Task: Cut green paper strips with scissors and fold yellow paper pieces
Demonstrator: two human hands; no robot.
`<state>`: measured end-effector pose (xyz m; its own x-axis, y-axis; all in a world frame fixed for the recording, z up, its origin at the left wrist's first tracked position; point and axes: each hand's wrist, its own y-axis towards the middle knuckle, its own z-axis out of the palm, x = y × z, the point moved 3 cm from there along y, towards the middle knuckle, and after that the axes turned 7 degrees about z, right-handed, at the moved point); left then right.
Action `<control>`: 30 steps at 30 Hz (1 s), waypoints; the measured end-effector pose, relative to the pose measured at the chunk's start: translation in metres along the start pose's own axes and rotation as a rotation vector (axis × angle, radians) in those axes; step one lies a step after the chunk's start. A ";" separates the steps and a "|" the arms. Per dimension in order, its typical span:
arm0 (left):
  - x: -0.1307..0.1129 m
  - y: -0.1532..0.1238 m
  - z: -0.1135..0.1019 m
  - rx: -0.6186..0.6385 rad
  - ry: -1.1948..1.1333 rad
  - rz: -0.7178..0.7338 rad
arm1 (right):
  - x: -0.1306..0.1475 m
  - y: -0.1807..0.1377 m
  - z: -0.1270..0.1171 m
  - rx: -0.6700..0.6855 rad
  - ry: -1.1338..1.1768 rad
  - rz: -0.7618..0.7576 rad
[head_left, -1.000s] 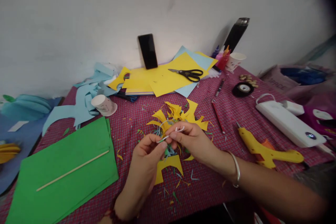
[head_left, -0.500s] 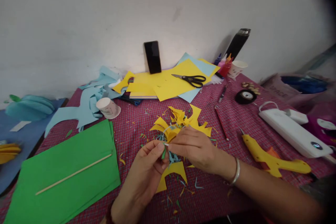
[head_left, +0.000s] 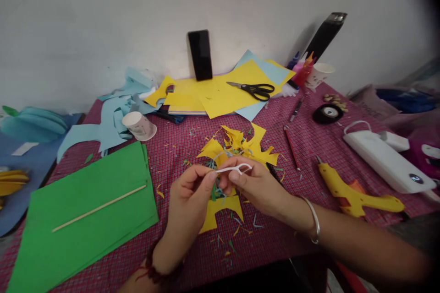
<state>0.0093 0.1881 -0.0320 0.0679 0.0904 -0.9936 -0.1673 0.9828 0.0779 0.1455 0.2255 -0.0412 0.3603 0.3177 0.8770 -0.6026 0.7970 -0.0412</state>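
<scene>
A thin white strip (head_left: 227, 169), looped at its right end, stretches between my two hands above the cut paper. Its left end is pinched between the thumb and forefinger of my left hand (head_left: 190, 192). My right hand (head_left: 261, 187) grips it near the loop, thumb in front. I cannot tell whether it is paper or tape. A small green piece (head_left: 213, 192) shows just below the left fingertips; whether it is held is unclear. Beneath and behind the hands lies a heap of yellow paper scraps (head_left: 254, 146), mixed with thin blue shreds.
Green sheets (head_left: 85, 238) with a wooden stick (head_left: 99, 208) lie at left, near a paper cup (head_left: 137, 124). Black scissors (head_left: 256, 90) rest on yellow paper behind. To the right are a yellow glue gun (head_left: 354, 192), a red pencil-like tool (head_left: 292, 149) and a white power bank (head_left: 388, 160).
The right hand has turned, and more of the white strip now shows, with its loop. Both hands are slightly higher in view. The green piece is less visible.
</scene>
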 end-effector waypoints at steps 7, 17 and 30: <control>-0.003 0.002 -0.004 -0.053 0.251 0.111 | 0.004 -0.002 -0.001 -0.008 0.174 0.183; 0.010 0.011 0.002 0.020 -0.338 -0.349 | 0.026 0.002 -0.016 0.001 -1.045 -0.524; 0.007 0.011 -0.004 0.193 -0.370 -0.308 | 0.037 -0.003 -0.012 0.076 -1.067 -0.555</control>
<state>0.0039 0.1985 -0.0384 0.4345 -0.1910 -0.8802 0.0973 0.9815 -0.1649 0.1692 0.2410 -0.0148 -0.1650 -0.6723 0.7217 -0.6052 0.6468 0.4642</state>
